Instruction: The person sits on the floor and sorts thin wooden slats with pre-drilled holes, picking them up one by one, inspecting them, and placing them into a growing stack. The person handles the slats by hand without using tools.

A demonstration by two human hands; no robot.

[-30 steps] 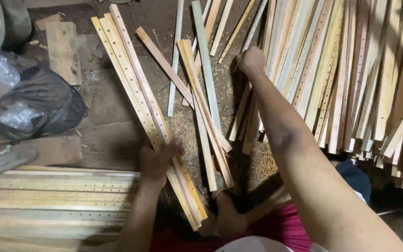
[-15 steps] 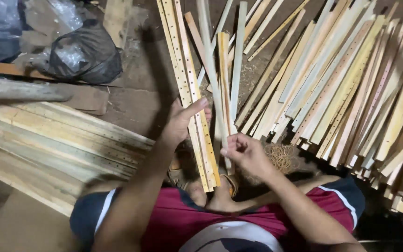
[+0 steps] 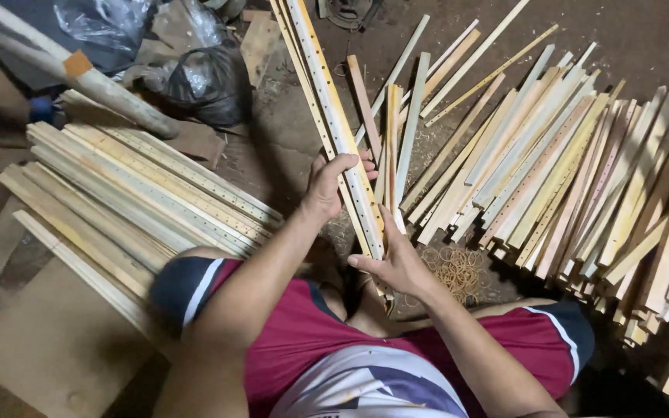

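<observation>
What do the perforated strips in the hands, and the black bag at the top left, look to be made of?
Perforated strips: apparently thin wood, pale and unfinished, with visible grain and a row of punched holes. Black bag: probably thin plastic film, glossy and crinkled.

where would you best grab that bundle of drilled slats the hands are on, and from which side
Near its lower end, as the left hand and right hand do: the slat bundle is long and narrow, so fingers wrap across its width from either edge.
</observation>
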